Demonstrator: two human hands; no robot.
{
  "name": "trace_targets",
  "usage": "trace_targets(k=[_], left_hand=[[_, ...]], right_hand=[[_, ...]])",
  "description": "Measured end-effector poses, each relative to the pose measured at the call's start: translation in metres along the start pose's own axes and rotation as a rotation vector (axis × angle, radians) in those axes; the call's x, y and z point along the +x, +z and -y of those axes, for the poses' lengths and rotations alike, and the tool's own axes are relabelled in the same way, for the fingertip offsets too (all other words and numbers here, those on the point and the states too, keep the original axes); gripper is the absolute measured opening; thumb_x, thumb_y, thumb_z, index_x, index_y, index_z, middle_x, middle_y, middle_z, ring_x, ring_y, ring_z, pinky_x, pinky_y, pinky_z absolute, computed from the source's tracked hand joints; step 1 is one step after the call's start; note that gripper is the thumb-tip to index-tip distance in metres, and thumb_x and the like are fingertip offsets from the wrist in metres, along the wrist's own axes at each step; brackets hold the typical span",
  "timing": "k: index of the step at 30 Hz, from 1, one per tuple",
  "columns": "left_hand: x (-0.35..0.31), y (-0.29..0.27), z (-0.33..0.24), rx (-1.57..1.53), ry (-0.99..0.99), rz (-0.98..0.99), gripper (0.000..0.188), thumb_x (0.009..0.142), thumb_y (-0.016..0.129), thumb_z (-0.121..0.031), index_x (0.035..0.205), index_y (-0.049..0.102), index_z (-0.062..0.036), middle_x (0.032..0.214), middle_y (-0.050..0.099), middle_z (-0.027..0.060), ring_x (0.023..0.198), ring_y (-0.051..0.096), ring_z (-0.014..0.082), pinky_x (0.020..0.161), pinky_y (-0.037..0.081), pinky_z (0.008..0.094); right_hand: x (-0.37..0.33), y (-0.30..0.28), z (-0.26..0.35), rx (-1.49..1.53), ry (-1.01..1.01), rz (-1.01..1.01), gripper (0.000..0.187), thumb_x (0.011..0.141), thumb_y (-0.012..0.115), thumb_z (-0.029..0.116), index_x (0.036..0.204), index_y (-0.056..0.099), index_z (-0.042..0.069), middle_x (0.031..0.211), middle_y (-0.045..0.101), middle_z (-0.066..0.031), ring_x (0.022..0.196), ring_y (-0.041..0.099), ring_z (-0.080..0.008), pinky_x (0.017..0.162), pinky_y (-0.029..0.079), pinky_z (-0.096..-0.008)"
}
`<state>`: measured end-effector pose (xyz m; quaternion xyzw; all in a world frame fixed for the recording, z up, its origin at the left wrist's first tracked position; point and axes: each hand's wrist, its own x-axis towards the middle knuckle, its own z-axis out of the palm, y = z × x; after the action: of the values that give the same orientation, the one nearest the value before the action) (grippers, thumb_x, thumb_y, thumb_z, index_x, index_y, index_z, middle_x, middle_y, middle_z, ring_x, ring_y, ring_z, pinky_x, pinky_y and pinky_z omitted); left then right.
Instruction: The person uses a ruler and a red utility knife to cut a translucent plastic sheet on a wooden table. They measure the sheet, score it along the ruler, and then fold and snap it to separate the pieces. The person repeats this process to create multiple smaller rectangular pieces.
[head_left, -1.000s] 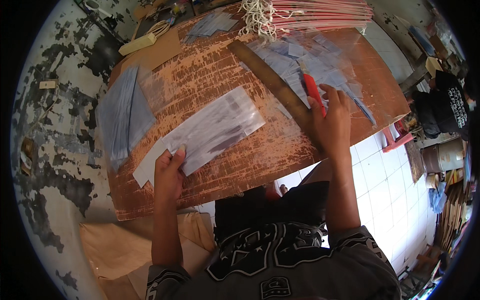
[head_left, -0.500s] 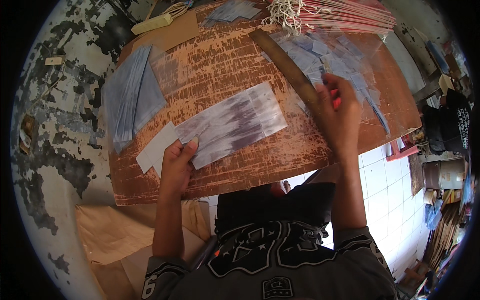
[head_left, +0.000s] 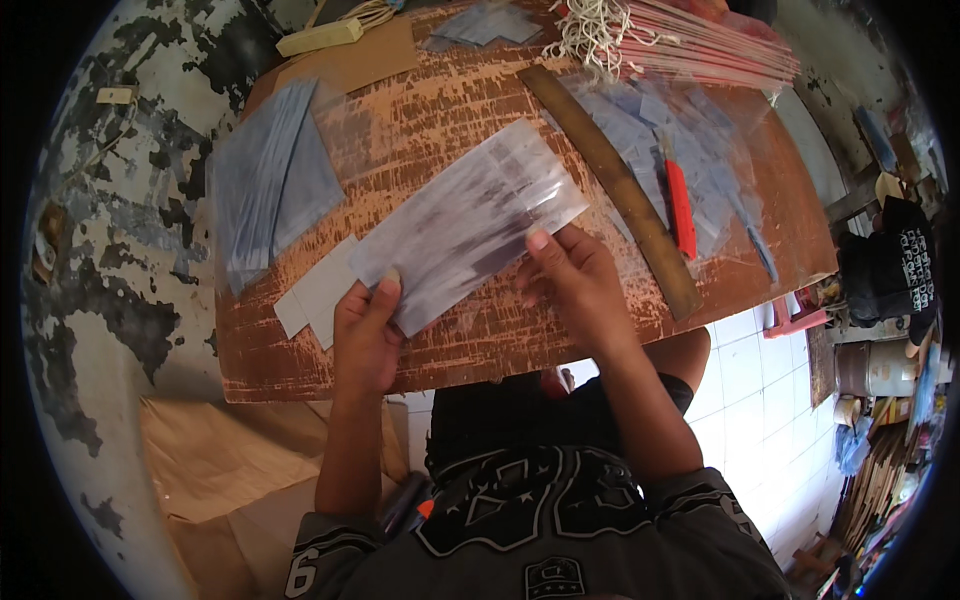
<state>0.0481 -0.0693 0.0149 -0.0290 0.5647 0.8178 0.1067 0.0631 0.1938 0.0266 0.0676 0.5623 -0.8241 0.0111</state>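
Note:
A stack of clear plastic sheets (head_left: 470,225), glossy and rectangular, is tilted above the worn brown table (head_left: 420,130). My left hand (head_left: 365,335) pinches its near left edge, thumb on top. At the right end of the near edge, my right hand (head_left: 580,285) has its thumb over the plastic and its other fingers curled below. A white card (head_left: 320,290) lies partly beneath the stack, beside my left hand. To the right rests a red cutter knife (head_left: 680,210), next to a long brown ruler-like strip (head_left: 610,180).
Loose plastic pieces (head_left: 625,125) spread under the knife. More bluish plastic sheets (head_left: 275,190) lie at the left. A bundle of red sticks with white cords (head_left: 690,50) is at the far right, and a cream power strip (head_left: 320,42) at the far left.
My right hand has let go of the red cutter knife, leaving it on the plastic pieces, and moved left to the stack's edge. The sheets are now raised and tilted.

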Motion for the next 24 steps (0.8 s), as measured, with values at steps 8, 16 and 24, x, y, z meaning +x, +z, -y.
trace_targets(k=[8,16,24], left_hand=[[-0.015,0.013,0.014,-0.087,0.076,-0.017,0.045,0.11,0.065,-0.027,0.142,0.056,0.0035,0.132,0.07,0.0144,0.11,0.076,0.0234,0.08,0.07,0.0401],[-0.021,0.018,0.013,-0.113,0.128,0.013,0.043,0.11,0.066,-0.026,0.139,0.06,0.0048,0.128,0.072,0.0167,0.107,0.077,0.0242,0.084,0.07,0.0408],[-0.024,0.027,0.015,-0.116,0.13,-0.034,0.043,0.11,0.067,-0.026,0.14,0.059,0.0045,0.13,0.072,0.0168,0.109,0.076,0.0241,0.084,0.069,0.0396]], right_hand=[[-0.002,0.024,0.003,0.017,-0.053,-0.068,0.034,0.111,0.066,0.028,0.115,0.069,-0.006,0.092,0.075,-0.0114,0.072,0.073,-0.0156,0.064,0.059,-0.0273],[-0.005,0.021,0.004,-0.007,-0.07,-0.023,0.036,0.112,0.063,0.028,0.12,0.067,-0.008,0.093,0.075,-0.0121,0.076,0.075,-0.0166,0.068,0.063,-0.0284],[-0.007,0.018,0.006,0.01,-0.096,-0.015,0.035,0.112,0.063,0.027,0.12,0.067,-0.008,0.094,0.075,-0.0118,0.076,0.075,-0.0166,0.069,0.063,-0.0286]])
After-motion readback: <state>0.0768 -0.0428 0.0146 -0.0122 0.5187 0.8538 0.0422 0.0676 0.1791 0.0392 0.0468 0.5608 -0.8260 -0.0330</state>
